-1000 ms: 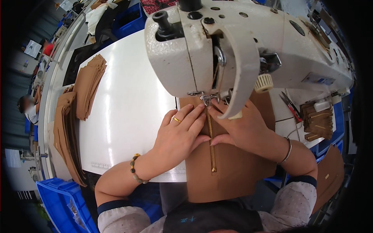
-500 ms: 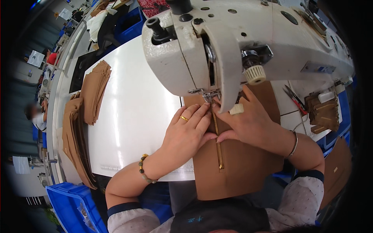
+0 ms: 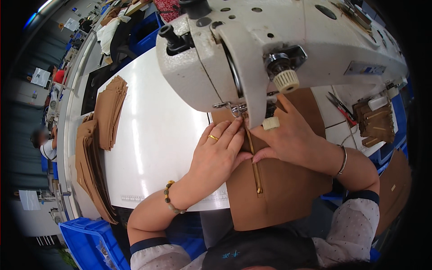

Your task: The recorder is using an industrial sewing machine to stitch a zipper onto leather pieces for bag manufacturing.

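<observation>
A brown flat panel (image 3: 283, 198) lies under the needle area of a white sewing machine (image 3: 324, 49). Down its middle runs a gold-toothed zipper (image 3: 257, 175) in a narrow slot, with the slider at the near end. My left hand (image 3: 215, 153) rests flat on the panel left of the zipper, fingertips close to the metal presser foot (image 3: 238, 109). On the other side, my right hand (image 3: 290, 139) presses on the panel with its fingers spread, partly hidden by the machine head. Both thumbs almost meet across the zipper. Neither hand grips anything visible.
Stacks of brown pieces (image 3: 90, 166) stand at the table's left. To the right lie scissors (image 3: 341, 108) and a bundle of small brown pieces (image 3: 375, 121). A blue crate (image 3: 90, 238) sits at lower left. Another person (image 3: 48, 146) sits far left.
The whole view has shifted slightly, with the machine head a little further left in the picture. My hands keep nearly the same pose on the panel by the presser foot.
</observation>
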`<state>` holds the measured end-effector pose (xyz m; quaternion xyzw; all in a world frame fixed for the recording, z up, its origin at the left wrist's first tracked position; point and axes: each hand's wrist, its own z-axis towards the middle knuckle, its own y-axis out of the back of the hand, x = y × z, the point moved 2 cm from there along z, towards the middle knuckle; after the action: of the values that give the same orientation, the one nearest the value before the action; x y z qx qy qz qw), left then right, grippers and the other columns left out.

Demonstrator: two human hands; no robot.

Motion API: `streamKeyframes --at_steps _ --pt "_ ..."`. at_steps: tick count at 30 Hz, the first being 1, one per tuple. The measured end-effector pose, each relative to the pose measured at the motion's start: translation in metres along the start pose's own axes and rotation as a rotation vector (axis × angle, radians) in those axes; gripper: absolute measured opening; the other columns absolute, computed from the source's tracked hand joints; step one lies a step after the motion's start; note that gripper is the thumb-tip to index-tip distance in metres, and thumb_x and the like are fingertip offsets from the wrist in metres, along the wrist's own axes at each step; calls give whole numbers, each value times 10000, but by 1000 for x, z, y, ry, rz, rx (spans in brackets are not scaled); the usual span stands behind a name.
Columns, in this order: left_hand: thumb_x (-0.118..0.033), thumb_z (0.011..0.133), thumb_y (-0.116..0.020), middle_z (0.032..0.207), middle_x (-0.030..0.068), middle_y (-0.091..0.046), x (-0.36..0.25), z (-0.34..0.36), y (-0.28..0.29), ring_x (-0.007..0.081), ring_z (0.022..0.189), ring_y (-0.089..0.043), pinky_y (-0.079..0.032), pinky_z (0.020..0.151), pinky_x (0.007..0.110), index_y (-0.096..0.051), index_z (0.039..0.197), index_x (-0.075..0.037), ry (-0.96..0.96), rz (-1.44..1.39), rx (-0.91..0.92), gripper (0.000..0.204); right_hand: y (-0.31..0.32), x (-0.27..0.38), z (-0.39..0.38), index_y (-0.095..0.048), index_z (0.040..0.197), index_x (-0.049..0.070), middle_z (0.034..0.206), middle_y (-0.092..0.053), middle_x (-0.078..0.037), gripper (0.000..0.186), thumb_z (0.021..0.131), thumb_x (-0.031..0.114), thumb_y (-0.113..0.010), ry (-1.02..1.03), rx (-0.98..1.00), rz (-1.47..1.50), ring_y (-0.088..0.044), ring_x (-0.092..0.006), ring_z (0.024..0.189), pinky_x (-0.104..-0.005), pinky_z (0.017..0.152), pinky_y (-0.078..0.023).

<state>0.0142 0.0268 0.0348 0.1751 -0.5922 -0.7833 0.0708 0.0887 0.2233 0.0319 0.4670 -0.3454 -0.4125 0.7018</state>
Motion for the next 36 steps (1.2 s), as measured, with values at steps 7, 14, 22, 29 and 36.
streamKeyframes --at_steps 7,14,22,29,36 --pt "-308 839 -776 1459 139 -588 -1 2 2 311 1257 -589 -467 1036 419 -616 1297 10 -2 24 -43 580 -1 -3 2 -726 1143 88 1125 -670 -118 675 715 608 -781 3 -37 -1 -578 -327 1212 -610 1184 -327" --pt "-331 850 -766 1461 129 -594 1 2 0 299 1228 -593 -458 1058 421 -618 1332 9 16 24 -37 609 -3 -5 3 -733 1143 82 1091 -676 -116 681 702 598 -786 -22 32 26 -577 -326 1196 -603 1191 -322" --pt "-361 851 -761 1388 92 -636 0 1 -1 295 1271 -567 -423 1105 455 -631 1365 -25 16 111 -86 628 -3 -6 5 -733 1148 79 1077 -669 -75 683 702 594 -781 -2 -56 16 -580 -309 1169 -611 1198 -317" --pt "-426 874 -737 1350 96 -652 4 0 -1 307 1284 -563 -441 1089 509 -693 1272 -38 25 89 -119 557 2 -3 1 -734 1150 83 875 -609 -65 707 699 627 -758 80 -153 -146 -607 -245 828 -429 941 -481" --pt "-359 835 -780 1325 85 -662 4 -1 -2 293 1246 -594 -476 1048 426 -671 1310 -40 31 74 -138 582 5 2 2 -679 1233 45 874 -583 -66 794 701 629 -762 9 -70 -60 -574 -237 787 -377 729 -444"
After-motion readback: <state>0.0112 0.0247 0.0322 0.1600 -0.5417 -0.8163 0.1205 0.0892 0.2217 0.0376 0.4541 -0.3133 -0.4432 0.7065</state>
